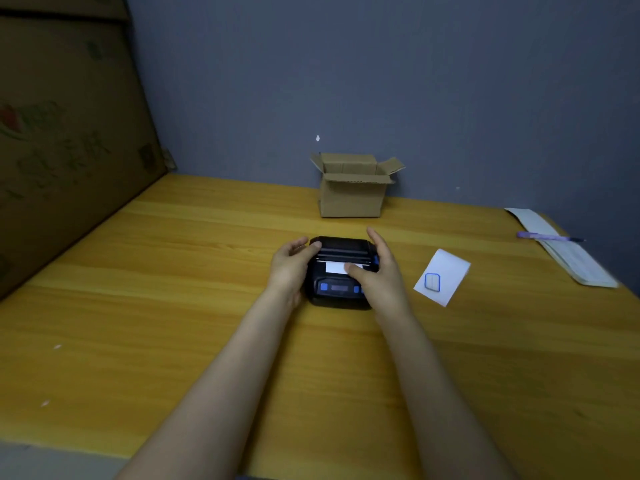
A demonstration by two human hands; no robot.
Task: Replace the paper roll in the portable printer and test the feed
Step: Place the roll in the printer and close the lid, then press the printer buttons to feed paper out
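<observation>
Black plastic, that's the printer [341, 271], sitting mid-counter [173, 271] with both hands on it. Left hand [291, 263] wraps the left side, thumb over the top edge. Right hand [375, 271] cups the right side, fingers spread, thumb pressing a white paper strip [335, 267] poking from the slot. Just to the right lies a white slip [443, 277] with a blue mark. An open cardboard box [353, 188] stands behind, against the wall.
</observation>
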